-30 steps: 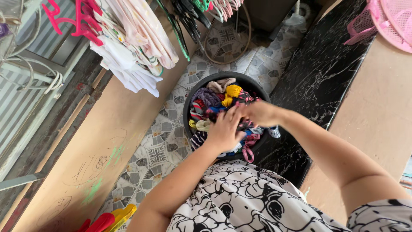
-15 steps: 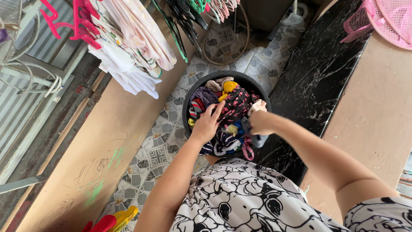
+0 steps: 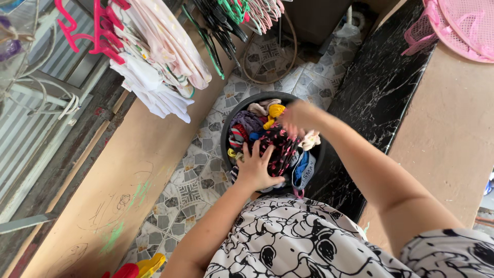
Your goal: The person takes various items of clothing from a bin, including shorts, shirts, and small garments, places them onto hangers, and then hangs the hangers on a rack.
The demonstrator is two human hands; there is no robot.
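Centre of frame: round black tub (image 3: pixel 226 135) on the patterned tile floor (image 3: pixel 193 177), heaped with mixed wet-looking laundry.

Left hand (image 3: pixel 256 167) lies flat, fingers spread, pressing on the near side of the pile at a dark pink-speckled garment (image 3: pixel 280 146). Right hand (image 3: pixel 297 115) is up over the far side of the tub, blurred; it seems to pinch the top of that same garment, though I cannot tell how the fingers close.

Judgement on doing this well: hold the heap down with the flat hand while the other draws one piece straight up, so neighbours stay in the tub. A yellow item (image 3: pixel 274 112) and a blue-and-white piece (image 3: pixel 303 170) lie tangled close by and look likely to drag along; the blue one already hangs at the rim.

Surroundings: pale clothes on pink hangers (image 3: pixel 154 56) at upper left, a cluster of dark and green hangers (image 3: pixel 226 23) at top centre, both overhead and near the lifting path. Black marble-patterned slab (image 3: pixel 378 98) right of the tub. Pink plastic basket (image 3: pixel 463 25) in the upper right corner. Red and yellow hangers (image 3: pixel 139 267) at the bottom edge.
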